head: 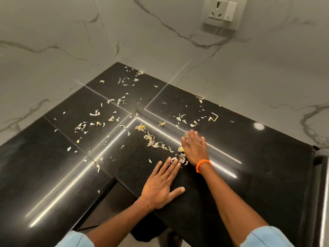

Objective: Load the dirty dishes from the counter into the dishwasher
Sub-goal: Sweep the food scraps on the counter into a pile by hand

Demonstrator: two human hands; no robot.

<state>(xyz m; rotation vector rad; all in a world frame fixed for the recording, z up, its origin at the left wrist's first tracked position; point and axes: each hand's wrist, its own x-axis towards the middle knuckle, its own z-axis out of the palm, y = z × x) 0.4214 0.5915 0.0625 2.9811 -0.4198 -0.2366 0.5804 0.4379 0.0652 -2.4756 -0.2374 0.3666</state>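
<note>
A black polished corner counter (249, 157) is strewn with pale dry peel scraps (154, 142). My left hand (161, 186) lies flat on the counter near its front edge, fingers straight and spread, fingertips beside a small heap of scraps (181, 157). My right hand (195, 147), with an orange band on the wrist, is flat on the counter just beyond it, fingers straight and slightly blurred, its edge against the same heap. Neither hand holds anything. No dishes and no dishwasher are in view.
White marble-look walls (71, 50) meet at the counter's far corner. A wall socket with a switch (222, 11) sits at upper right. A thin bent stick (215, 116) lies near the right wall. The counter's front edge has an inner corner with a dark gap (114, 202) below.
</note>
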